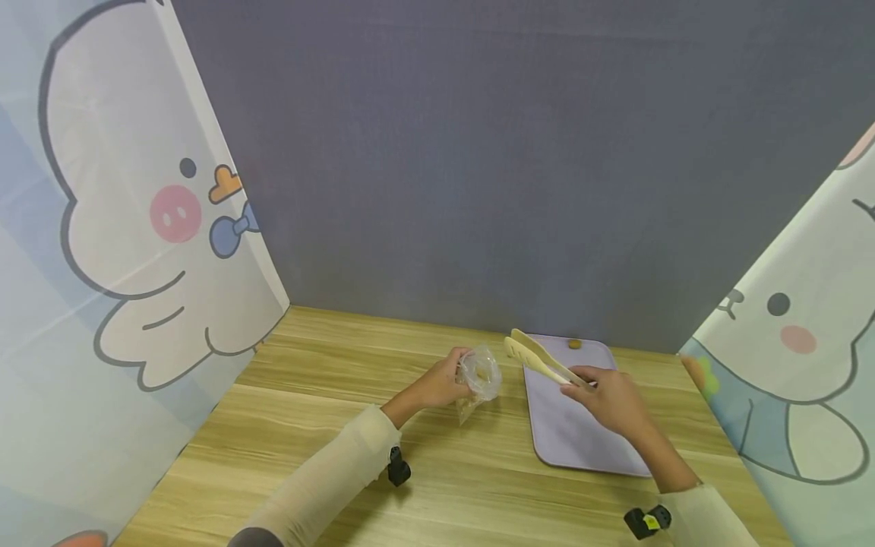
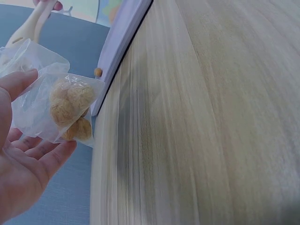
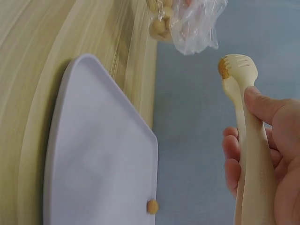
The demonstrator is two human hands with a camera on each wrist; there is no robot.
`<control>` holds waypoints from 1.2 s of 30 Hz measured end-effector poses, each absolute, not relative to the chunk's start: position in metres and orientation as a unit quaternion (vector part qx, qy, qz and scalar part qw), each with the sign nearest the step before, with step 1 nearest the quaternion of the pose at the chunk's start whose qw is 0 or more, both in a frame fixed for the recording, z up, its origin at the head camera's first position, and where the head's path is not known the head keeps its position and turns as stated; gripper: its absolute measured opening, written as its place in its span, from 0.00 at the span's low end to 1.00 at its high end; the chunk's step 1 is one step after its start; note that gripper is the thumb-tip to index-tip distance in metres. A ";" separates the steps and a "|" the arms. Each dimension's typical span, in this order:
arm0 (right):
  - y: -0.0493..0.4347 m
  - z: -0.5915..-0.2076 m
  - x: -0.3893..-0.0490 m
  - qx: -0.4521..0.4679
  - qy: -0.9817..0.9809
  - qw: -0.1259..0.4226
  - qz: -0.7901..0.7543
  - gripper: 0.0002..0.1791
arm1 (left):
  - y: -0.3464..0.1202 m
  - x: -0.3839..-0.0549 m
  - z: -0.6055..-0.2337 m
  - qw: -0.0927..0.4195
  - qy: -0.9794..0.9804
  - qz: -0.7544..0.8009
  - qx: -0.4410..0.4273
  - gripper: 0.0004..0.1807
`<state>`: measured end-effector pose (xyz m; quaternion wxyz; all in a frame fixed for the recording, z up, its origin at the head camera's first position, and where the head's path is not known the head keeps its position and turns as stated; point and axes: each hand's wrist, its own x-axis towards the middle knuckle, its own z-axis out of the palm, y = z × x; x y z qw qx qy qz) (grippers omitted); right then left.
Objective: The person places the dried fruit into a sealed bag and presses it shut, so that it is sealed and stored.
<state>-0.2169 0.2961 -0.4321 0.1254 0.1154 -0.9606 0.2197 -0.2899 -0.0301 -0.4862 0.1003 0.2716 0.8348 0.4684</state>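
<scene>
My left hand [image 1: 440, 383] holds a clear plastic bag [image 1: 482, 377] by its side, with the mouth spread wide. Several round brown snack balls [image 2: 71, 103] lie in the bottom of the bag, seen in the left wrist view. My right hand [image 1: 611, 400] grips cream-coloured tongs [image 1: 540, 358], thumb on one arm and fingers round the other. Between the tong tips a brown snack ball [image 3: 223, 68] is pinched, as the right wrist view shows. The tips point towards the bag and are a short way right of it.
Beneath the right hand lies a pale purple tray [image 1: 567, 433] on the wood-grain table [image 1: 328, 357]. One brown ball [image 1: 574, 344] sits at the tray's far edge. A grey wall [image 1: 451, 167] rises behind the table, with cartoon-printed panels [image 1: 171, 304] at both sides.
</scene>
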 end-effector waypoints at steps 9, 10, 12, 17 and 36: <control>0.282 -0.429 -0.215 0.133 -0.957 0.107 0.233 0.24 | -0.029 -0.290 -0.486 0.100 0.834 0.468 0.275 0.44; 0.281 -0.429 -0.215 0.136 -0.957 0.109 0.232 0.23 | -0.029 -0.290 -0.487 0.101 0.834 0.467 0.275 0.44; 0.279 -0.430 -0.215 0.139 -0.957 0.109 0.231 0.22 | -0.029 -0.289 -0.486 0.103 0.835 0.465 0.275 0.44; 0.274 -0.432 -0.215 0.150 -0.953 0.101 0.242 0.19 | -0.030 -0.289 -0.487 0.105 0.837 0.460 0.277 0.44; 0.271 -0.431 -0.216 0.154 -0.952 0.105 0.241 0.23 | -0.031 -0.292 -0.492 0.098 0.841 0.452 0.282 0.41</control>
